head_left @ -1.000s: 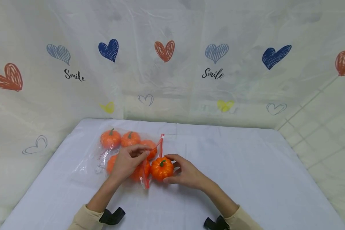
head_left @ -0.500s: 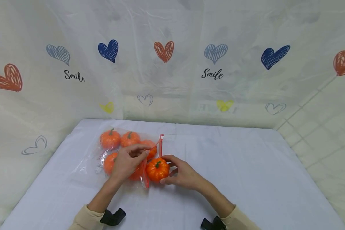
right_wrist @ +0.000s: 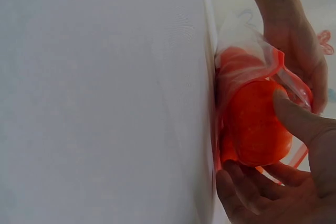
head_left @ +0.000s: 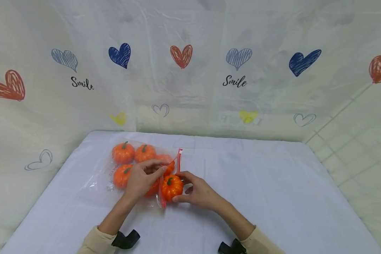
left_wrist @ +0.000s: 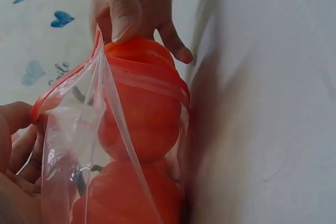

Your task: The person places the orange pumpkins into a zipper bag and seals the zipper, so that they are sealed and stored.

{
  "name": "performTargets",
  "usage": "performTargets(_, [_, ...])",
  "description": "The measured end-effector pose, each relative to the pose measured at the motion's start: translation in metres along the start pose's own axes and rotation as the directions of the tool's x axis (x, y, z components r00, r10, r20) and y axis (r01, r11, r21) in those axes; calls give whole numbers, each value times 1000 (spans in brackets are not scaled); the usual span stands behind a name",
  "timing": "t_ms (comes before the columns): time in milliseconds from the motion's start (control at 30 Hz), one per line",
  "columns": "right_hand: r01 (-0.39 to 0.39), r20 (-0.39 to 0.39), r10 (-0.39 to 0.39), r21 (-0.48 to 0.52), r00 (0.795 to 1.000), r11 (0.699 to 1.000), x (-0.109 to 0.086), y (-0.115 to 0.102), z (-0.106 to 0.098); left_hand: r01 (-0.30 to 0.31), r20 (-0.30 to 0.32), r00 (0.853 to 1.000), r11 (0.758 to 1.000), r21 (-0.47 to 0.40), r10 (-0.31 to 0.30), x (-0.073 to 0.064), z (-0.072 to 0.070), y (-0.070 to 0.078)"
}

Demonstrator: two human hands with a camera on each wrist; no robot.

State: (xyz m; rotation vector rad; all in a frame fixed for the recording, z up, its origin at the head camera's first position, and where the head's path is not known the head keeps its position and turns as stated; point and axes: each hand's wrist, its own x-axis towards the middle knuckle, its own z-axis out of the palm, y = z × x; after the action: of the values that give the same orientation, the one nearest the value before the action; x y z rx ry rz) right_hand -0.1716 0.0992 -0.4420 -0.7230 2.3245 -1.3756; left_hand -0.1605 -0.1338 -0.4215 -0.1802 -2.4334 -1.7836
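Note:
A clear zip bag (head_left: 95, 188) with a red seal strip lies on the table, its mouth facing right. Several small orange pumpkins with green stems are inside, one of them a back-left pumpkin (head_left: 123, 153). My left hand (head_left: 141, 180) pinches the upper lip of the mouth and lifts it, as the raised red edge (left_wrist: 68, 77) shows in the left wrist view. Thumb and fingers of my right hand (head_left: 199, 190) grip another pumpkin (head_left: 172, 188) at the mouth. Its leading side is within the bag (right_wrist: 241, 69). The left hand partly hides the pumpkins below it.
A white cloth covers the table (head_left: 257, 190). Behind it hangs a pale sheet (head_left: 203, 98) printed with hearts and "Smile". Black straps with mounts (head_left: 126, 240) sit at both wrists.
My right hand has moved left with its pumpkin, bringing it into the bag's mouth. Pumpkins inside have shifted a little to the left. The left hand keeps its hold on the lip.

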Motion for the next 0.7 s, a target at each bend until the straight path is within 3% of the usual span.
performTargets(367, [-37,53,37,-6,998,999,-4,1,-9,5,16,1000,1000,-2,-5,1,0,1])
performTargets(700, [-5,56,3,35,998,999,-2,4,-8,5,9,1000,1000,-3,-5,0,1,3])
